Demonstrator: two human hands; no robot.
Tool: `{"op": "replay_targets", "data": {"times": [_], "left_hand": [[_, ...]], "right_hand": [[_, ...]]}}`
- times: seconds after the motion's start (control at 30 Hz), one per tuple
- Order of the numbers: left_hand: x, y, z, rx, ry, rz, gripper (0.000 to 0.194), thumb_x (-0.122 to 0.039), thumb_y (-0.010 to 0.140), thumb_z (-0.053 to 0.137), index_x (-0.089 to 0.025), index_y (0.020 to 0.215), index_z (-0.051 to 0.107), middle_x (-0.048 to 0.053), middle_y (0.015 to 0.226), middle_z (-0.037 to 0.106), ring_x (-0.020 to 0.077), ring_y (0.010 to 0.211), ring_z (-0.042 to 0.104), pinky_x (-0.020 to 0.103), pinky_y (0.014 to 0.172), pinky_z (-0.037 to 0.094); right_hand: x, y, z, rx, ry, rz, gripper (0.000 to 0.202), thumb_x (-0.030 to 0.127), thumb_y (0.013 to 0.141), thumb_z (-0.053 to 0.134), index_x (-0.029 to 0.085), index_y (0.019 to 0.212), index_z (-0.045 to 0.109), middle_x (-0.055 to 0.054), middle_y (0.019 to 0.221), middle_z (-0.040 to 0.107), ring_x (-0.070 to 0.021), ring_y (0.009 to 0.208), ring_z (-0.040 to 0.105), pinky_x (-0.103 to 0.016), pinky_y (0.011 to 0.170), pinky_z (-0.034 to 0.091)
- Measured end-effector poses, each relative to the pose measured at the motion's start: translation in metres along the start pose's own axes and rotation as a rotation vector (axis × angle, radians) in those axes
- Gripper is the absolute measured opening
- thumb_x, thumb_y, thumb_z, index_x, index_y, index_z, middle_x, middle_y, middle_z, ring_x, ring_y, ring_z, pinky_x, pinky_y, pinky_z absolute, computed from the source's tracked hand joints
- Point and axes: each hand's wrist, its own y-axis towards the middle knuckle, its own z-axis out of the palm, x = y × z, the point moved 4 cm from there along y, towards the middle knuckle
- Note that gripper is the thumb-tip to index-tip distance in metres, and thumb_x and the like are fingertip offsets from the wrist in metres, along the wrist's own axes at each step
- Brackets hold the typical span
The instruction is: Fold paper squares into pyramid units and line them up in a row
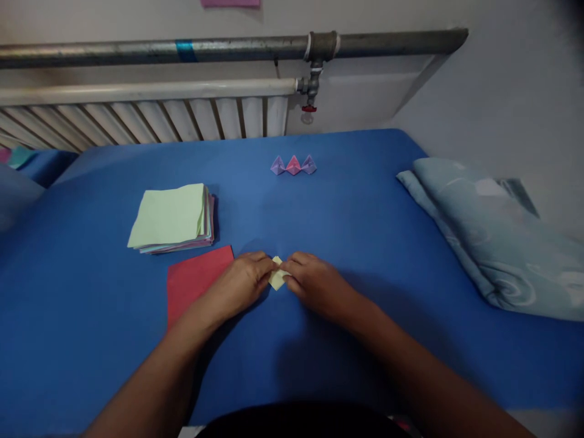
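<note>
A small folded piece of pale yellow paper (277, 280) lies on the blue surface between my two hands, its corners pointing up and down. My left hand (250, 274) grips its left side, fingers closed and pressed together at the edge. From the other side my right hand (312, 281) pinches the paper, thumb below and fingertips over its upper part. The fingers hide both side corners. Under my left forearm, partly covered, is a flat red sheet of paper (194, 283).
A stack of coloured paper (168, 216), pale green on top, stands at left. Three small folded paper shapes (294, 165), two purple and one pink, sit in a row at the back. A folded teal cloth (493, 243) lies right. Behind are a radiator (201, 115) and a pipe (246, 48).
</note>
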Motion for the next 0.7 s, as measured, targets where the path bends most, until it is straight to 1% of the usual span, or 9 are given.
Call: {"op": "replay_targets", "data": {"times": [0.1, 0.23, 0.4, 0.57, 0.7], "left_hand": [[0.0018, -0.0016, -0.0052, 0.033, -0.118, -0.056, 0.020, -0.010, 0.080, 0.050, -0.021, 0.088, 0.065, 0.002, 0.083, 0.063, 0.0153, 0.074, 0.057, 0.028, 0.071, 0.044], [0.0055, -0.0028, -0.0085, 0.060, -0.177, -0.128, 0.018, -0.012, 0.076, 0.054, -0.022, 0.088, 0.064, 0.001, 0.084, 0.064, 0.0158, 0.073, 0.056, 0.028, 0.069, 0.042], [0.0046, -0.0027, -0.0105, 0.046, -0.195, -0.108, 0.015, -0.012, 0.077, 0.053, -0.022, 0.084, 0.061, 0.001, 0.083, 0.064, 0.0167, 0.075, 0.057, 0.029, 0.070, 0.041], [0.0061, -0.0026, -0.0104, 0.080, -0.164, -0.113, 0.018, -0.009, 0.076, 0.051, -0.022, 0.086, 0.059, 0.001, 0.085, 0.063, 0.0163, 0.075, 0.056, 0.029, 0.070, 0.040], [0.0057, -0.0024, -0.0116, 0.102, -0.167, -0.121, 0.019, -0.008, 0.075, 0.051, -0.022, 0.085, 0.058, 0.001, 0.084, 0.061, 0.0158, 0.074, 0.054, 0.028, 0.069, 0.039]], "right_hand": [[0.0018, -0.0030, -0.0026, 0.009, 0.054, -0.007, 0.017, 0.017, 0.086, 0.055, 0.015, 0.100, 0.064, -0.007, 0.093, 0.062, -0.0187, 0.086, 0.057, -0.032, 0.079, 0.044], [0.0028, -0.0040, -0.0032, 0.024, 0.067, 0.004, 0.019, 0.019, 0.084, 0.058, 0.014, 0.102, 0.063, -0.008, 0.096, 0.062, -0.0196, 0.088, 0.056, -0.032, 0.079, 0.044], [0.0039, -0.0036, -0.0033, 0.046, 0.039, 0.015, 0.019, 0.019, 0.085, 0.057, 0.014, 0.103, 0.063, -0.008, 0.096, 0.061, -0.0195, 0.087, 0.057, -0.032, 0.077, 0.044], [0.0039, -0.0043, -0.0041, 0.056, 0.026, 0.017, 0.018, 0.022, 0.086, 0.059, 0.014, 0.102, 0.063, -0.009, 0.096, 0.061, -0.0197, 0.087, 0.057, -0.032, 0.075, 0.044], [0.0035, -0.0052, -0.0046, 0.043, 0.031, -0.007, 0.016, 0.024, 0.088, 0.057, 0.016, 0.101, 0.062, -0.008, 0.096, 0.061, -0.0190, 0.085, 0.057, -0.031, 0.075, 0.044]]}}
